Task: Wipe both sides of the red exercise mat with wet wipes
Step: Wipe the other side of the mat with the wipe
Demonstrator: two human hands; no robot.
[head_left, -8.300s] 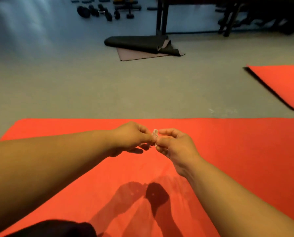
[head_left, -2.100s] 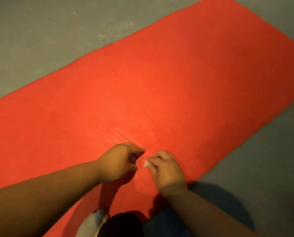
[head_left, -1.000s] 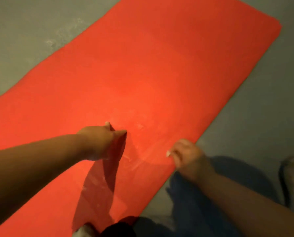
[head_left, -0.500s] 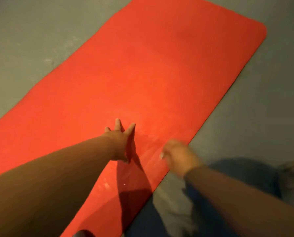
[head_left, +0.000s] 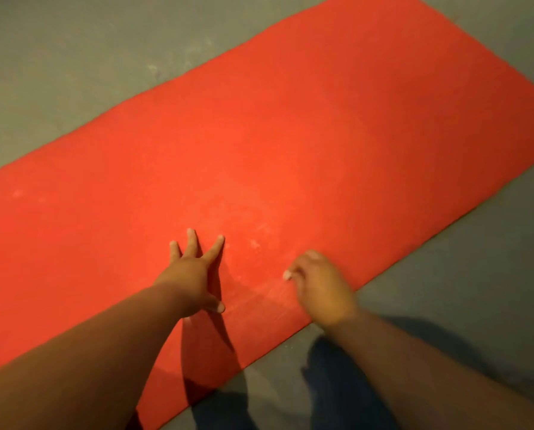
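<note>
Red mat (head_left: pixel 290 135) flat on grey floor (head_left: pixel 73 57); faint pale smears (head_left: pixel 259 232).

Left hand (head_left: pixel 194 274) palm down, fingers (head_left: pixel 192 243) splayed, right hand (head_left: pixel 321 290) curled (blurred, grasp unclear)

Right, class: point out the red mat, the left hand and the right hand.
red mat (head_left: pixel 321 119), head view, bare middle.
left hand (head_left: pixel 194 274), head view, its back.
right hand (head_left: pixel 321 290), head view, its back.
</note>
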